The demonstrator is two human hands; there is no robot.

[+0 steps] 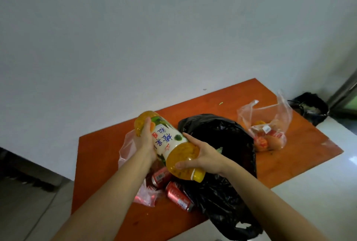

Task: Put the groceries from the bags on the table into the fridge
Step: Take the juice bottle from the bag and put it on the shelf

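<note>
A large orange juice bottle [170, 144] with a white label and yellow cap is held tilted above the orange table [301, 155], cap end toward me. My left hand [145, 140] grips its base end. My right hand [202, 156] curls round the shoulder near the cap. Below the bottle lies a black plastic bag [222, 188]. Two red cans [178, 195] lie by a clear pinkish bag [127, 148] under my left arm. A clear bag with orange and red groceries [267, 134] sits at the table's right.
A bare white wall stands behind the table. A black bin bag [311, 107] sits on the floor past the table's far right corner, near a door frame. White tiled floor lies to the right, a dark step at lower left.
</note>
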